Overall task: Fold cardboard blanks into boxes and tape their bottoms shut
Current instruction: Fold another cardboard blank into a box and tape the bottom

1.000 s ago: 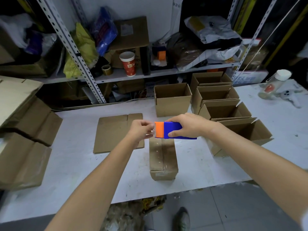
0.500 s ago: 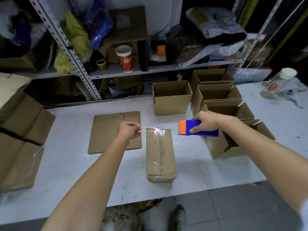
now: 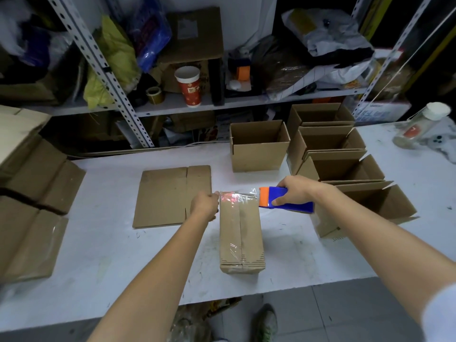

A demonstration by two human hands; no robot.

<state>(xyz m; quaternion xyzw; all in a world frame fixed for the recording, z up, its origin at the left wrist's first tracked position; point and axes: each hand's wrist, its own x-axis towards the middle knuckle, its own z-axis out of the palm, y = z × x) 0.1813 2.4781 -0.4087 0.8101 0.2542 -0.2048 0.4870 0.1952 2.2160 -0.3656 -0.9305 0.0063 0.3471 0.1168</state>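
Note:
A folded cardboard box (image 3: 240, 233) lies bottom-up in the middle of the white table (image 3: 111, 248), with clear tape along its centre seam. A strip of clear tape (image 3: 238, 195) stretches across the box's far end. My left hand (image 3: 204, 208) pinches the strip's free end at the box's far left corner. My right hand (image 3: 294, 192) grips a blue and orange tape dispenser (image 3: 283, 199) just right of the box's far right corner. A flat cardboard blank (image 3: 172, 196) lies to the left of the box.
Several open finished boxes (image 3: 333, 154) stand at the back right, one more (image 3: 259, 144) behind the taped box. Stacks of flat blanks (image 3: 32, 206) cover the left edge. A plastic jar (image 3: 419, 124) lies far right. A cluttered metal shelf (image 3: 187, 99) runs behind the table.
My hands moved apart and pulled tape out of the dispenser. The stretched strip then came down onto the far end of the box.

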